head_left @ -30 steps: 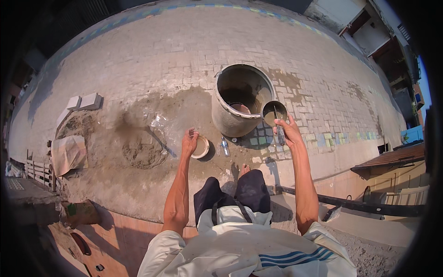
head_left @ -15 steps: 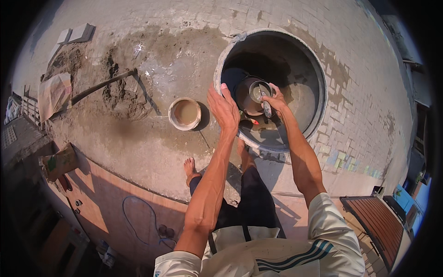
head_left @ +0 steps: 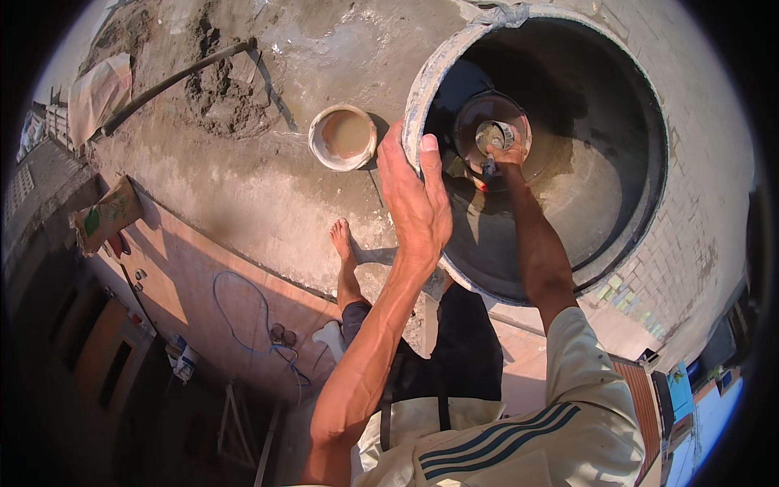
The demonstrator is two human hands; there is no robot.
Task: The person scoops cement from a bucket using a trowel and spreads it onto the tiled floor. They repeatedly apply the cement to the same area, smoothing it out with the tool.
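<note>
Nearest the body, a smooth pinkish floor (head_left: 243, 284) gives way to damp grey concrete (head_left: 260, 203) in open sun, bearing a pale bowl (head_left: 316, 146) of brown liquid and a muddy heap (head_left: 209, 91), with block paving (head_left: 690, 223) farther off. The left hand (head_left: 415, 207) lies against the big drum (head_left: 420, 89)'s rim, fingers nearly straight, thumb parted; farther in, the right hand (head_left: 510, 152)'s fingers close on a round cup (head_left: 491, 133), just left of them, within the drum's small bucket (head_left: 522, 114).
</note>
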